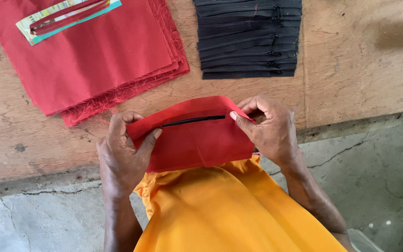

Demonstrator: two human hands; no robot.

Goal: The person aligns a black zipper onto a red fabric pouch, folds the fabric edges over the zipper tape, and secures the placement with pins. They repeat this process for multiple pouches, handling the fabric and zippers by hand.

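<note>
I hold a red fabric pouch [197, 144] with a black zipper [193, 121] running across its upper part, just over the near edge of the wooden table [350, 70]. My left hand [122, 151] grips the pouch's left end, thumb on its front. My right hand [269, 128] pinches the right end near the zipper's end, thumb on the front. The pouch's lower edge hangs over my orange garment [220, 210].
A stack of red fabric pieces [94, 56] lies at the far left, with a card and red zippers [66, 16] on top. A pile of black zippers [248, 37] lies at the far middle. Cracked concrete floor [378, 177] shows below the table edge.
</note>
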